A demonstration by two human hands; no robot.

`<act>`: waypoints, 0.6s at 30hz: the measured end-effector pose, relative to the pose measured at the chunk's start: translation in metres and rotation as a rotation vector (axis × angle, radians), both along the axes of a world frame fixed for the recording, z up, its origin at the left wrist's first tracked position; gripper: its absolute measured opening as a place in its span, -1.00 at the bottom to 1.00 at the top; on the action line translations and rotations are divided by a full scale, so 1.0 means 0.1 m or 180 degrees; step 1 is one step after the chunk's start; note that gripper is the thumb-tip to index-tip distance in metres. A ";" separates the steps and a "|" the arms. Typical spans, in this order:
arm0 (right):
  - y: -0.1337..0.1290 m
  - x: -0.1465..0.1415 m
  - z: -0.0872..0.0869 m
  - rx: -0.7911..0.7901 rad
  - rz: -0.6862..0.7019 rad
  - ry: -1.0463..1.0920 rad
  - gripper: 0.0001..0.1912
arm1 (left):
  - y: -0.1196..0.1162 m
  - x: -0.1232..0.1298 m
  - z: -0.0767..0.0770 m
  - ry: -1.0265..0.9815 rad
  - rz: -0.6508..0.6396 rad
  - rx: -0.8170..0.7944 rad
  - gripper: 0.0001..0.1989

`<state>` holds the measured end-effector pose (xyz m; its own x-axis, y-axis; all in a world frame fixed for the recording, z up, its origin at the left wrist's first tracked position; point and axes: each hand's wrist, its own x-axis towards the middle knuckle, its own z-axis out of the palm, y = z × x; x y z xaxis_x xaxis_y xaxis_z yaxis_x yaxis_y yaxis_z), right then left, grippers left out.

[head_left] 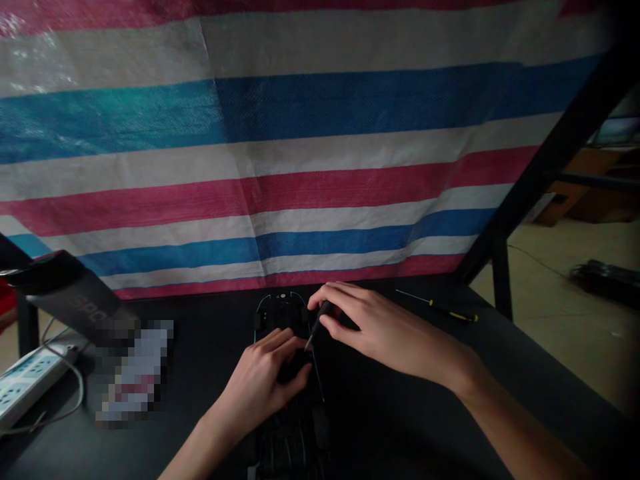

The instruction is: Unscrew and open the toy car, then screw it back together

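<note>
A dark model car [284, 443] lies on the black table, its underside with wheels facing up and its front end away from me. My left hand [273, 370] is closed over the middle of the car, thumb and fingers bent around it, hiding part of the underside. Between the thumb and fingers of my right hand [350, 317] is a screwdriver [316, 328] with a black handle and a thin grey shaft. Its tip points down beside my left fingertips; whether it touches the car I cannot tell. A second screwdriver [453, 313], yellow and black, rests on the table to the right.
On the left are a tilted dark bottle [80, 300], a blurred-out packet [140, 373] and a white power strip [30, 380] with a grey cable. A striped plastic sheet [280, 193] hangs behind the table [390, 413]. Black frame bars [530, 180] rise at right.
</note>
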<state>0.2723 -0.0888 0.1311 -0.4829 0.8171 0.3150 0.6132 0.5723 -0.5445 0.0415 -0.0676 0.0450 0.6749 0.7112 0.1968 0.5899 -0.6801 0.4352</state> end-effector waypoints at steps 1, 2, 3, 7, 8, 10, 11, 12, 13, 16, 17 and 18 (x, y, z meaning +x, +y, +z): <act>0.00 0.04 0.00 0.0044 -0.0128 0.0089 -0.77 | 0.00 0.00 0.00 0.0002 -0.0002 -0.0001 -0.81; 0.00 0.08 -0.02 0.0060 -0.0262 0.0179 -0.75 | 0.00 0.00 0.00 0.0001 -0.0005 -0.0004 -0.80; 0.01 0.13 -0.07 0.0031 -0.0375 0.0267 -0.74 | -0.01 0.00 0.00 -0.0002 -0.0007 -0.0007 -0.80; 0.07 0.28 -0.45 -0.0537 -0.0417 0.0719 -0.80 | -0.02 0.01 0.02 0.0000 -0.0002 0.0013 -0.81; 0.09 0.31 -0.58 -0.0760 -0.0346 0.0878 -0.81 | -0.02 0.01 0.03 0.0012 -0.0001 0.0021 -0.81; 0.15 0.34 -0.83 -0.1267 -0.0197 0.1265 -0.79 | -0.02 0.02 0.03 0.0044 -0.0006 0.0036 -0.81; 0.17 0.34 -0.94 -0.1362 -0.0158 0.1309 -0.77 | -0.02 0.02 0.03 0.0058 -0.0012 0.0043 -0.81; 0.19 0.34 -1.04 -0.1441 -0.0112 0.1345 -0.77 | -0.02 0.02 0.03 0.0075 -0.0016 0.0047 -0.81; 0.21 0.34 -1.11 -0.1511 -0.0068 0.1378 -0.76 | -0.02 0.02 0.04 0.0097 -0.0015 0.0051 -0.81; 0.21 0.30 -1.24 -0.1676 0.0051 0.1453 -0.75 | -0.02 0.03 0.06 0.0195 -0.0010 0.0082 -0.81; 0.20 0.28 -1.26 -0.1727 0.0088 0.1481 -0.75 | -0.02 0.03 0.06 0.0229 -0.0024 0.0101 -0.82; 0.19 0.27 -1.28 -0.1771 0.0123 0.1507 -0.74 | -0.03 0.04 0.07 0.0259 -0.0048 0.0122 -0.82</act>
